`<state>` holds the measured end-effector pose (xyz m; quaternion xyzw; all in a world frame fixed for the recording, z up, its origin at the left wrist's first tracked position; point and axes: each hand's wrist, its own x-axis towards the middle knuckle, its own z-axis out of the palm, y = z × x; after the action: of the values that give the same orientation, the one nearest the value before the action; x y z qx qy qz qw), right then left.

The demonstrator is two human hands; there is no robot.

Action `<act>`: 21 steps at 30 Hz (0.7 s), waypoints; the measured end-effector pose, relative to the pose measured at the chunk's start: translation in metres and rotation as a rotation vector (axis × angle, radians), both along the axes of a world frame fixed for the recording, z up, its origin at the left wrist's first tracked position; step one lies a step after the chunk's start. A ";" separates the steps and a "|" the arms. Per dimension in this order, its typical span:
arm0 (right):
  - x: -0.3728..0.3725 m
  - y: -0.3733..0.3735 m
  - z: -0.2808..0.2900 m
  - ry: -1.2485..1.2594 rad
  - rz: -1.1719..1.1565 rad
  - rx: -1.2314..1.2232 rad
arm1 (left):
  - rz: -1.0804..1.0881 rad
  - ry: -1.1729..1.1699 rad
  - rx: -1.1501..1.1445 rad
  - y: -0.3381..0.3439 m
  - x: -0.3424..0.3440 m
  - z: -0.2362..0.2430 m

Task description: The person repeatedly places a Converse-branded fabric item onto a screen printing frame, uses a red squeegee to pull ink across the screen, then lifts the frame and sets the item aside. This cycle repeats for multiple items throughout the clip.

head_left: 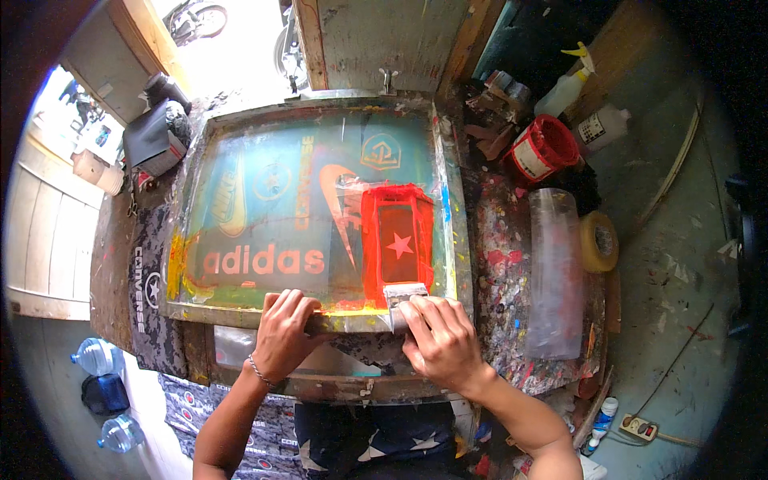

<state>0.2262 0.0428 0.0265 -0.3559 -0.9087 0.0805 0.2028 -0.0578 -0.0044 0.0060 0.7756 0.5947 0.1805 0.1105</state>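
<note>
A screen-printing frame lies before me, its green-blue mesh bearing several logo and lettering stencils. Wet red ink forms a rough rectangle around a star stencil on the mesh's right side. My left hand is closed over the frame's near edge, fingers on top and thumb toward the underside. In my right hand is a small, pale, ink-stained squeegee, at the lower end of the red ink by the near edge. My fingers cover part of its grip.
Right of the frame stand a red ink tub, a spray bottle, a clear plastic roll and a tape roll. Patterned cloth hangs at the left. Below are water jugs and a power strip.
</note>
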 end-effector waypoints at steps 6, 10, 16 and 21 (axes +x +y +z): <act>-0.006 0.011 0.018 -0.198 0.047 0.000 | -0.010 -0.038 0.004 0.003 -0.001 -0.001; -0.009 0.019 0.032 -0.271 0.050 -0.086 | -0.014 -0.031 0.008 0.003 -0.002 0.000; -0.004 -0.037 0.032 0.052 -0.016 -0.056 | 0.005 -0.047 -0.004 0.002 0.000 0.000; -0.011 -0.075 -0.031 0.041 -0.087 -0.135 | -0.005 -0.056 0.004 0.002 0.000 0.001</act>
<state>0.2151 -0.0325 -0.0048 -0.4061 -0.8805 0.1401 0.2002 -0.0580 -0.0019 0.0069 0.7719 0.5892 0.2031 0.1259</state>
